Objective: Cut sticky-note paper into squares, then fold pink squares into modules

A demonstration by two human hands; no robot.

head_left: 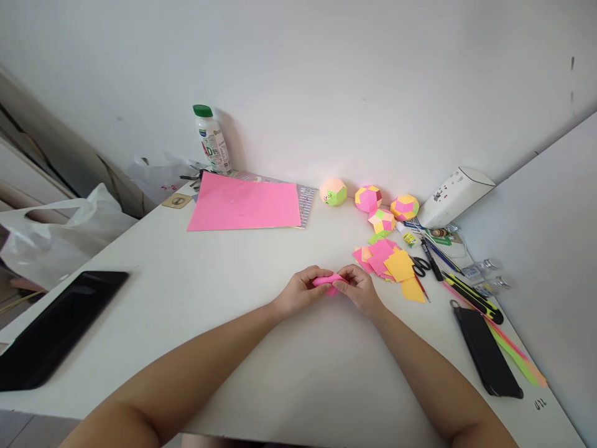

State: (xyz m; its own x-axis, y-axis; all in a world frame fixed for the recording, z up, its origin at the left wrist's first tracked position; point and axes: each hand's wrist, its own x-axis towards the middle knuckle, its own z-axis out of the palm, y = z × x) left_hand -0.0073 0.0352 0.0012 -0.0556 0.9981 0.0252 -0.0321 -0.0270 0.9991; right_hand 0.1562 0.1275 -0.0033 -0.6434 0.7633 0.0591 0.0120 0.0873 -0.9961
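Observation:
Between my two hands is a small pink piece of paper (326, 281), bent or folded, above the middle of the white table. My left hand (303, 291) pinches its left side with thumb and fingers. On the other side, my right hand (359, 289) grips the right part, its thumb pressed on the paper. The fingers cover much of the piece. Close to my right hand lies a pile of cut pink, orange and yellow paper pieces (383, 258). Behind the pile sit several many-sided paper balls (368, 198), one of them peach and green (333, 193).
A pink sheet (247, 202) lies at the back left by a bottle (213, 140). To the right are scissors (420, 266), a yellow-black cutter (472, 296), a black phone-like case (487, 351) and a white box (454, 198). A black flat object (65, 330) lies left.

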